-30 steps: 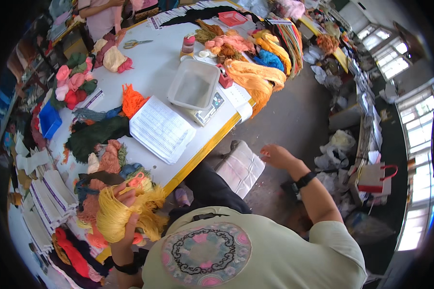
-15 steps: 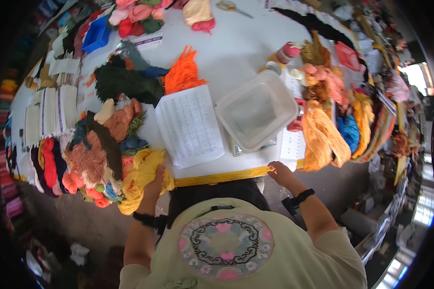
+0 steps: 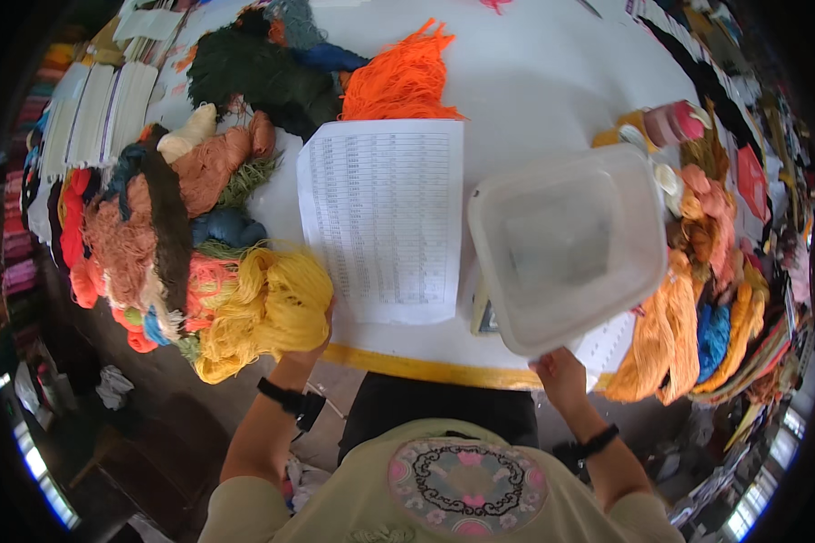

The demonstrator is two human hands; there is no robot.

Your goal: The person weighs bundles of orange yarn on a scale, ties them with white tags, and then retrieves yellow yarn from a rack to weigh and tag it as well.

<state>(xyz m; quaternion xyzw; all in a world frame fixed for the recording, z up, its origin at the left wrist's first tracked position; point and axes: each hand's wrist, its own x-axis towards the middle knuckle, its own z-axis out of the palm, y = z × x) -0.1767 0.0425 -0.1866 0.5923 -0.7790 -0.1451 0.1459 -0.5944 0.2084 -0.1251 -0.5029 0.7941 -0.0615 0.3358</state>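
My left hand (image 3: 304, 356) is at the table's front edge, gripping a bright yellow skein of yarn (image 3: 281, 299) that bulges over it and hides most of its fingers. Beside that skein lies a printed paper sheet (image 3: 385, 226) with a table of rows. To the right stands a translucent plastic tub (image 3: 570, 249), with nothing plain to see inside. Just below the tub's near corner, my right hand (image 3: 561, 376) has curled, closed fingers at the table edge. Whatever they pinch is too small to make out.
Mixed skeins (image 3: 154, 226) heap along the table's left side, with dark green yarn (image 3: 254, 77) and an orange bundle (image 3: 398, 77) farther back. Peach skeins (image 3: 661, 335) hang over the right edge. Behind the tub are a pink-capped jar (image 3: 675, 122) and stacked white cards (image 3: 100, 118) far left.
My view has shifted closer over the sheet. The yellow skein now sits higher and covers more of my left hand. My right hand has come up near the tub's corner.
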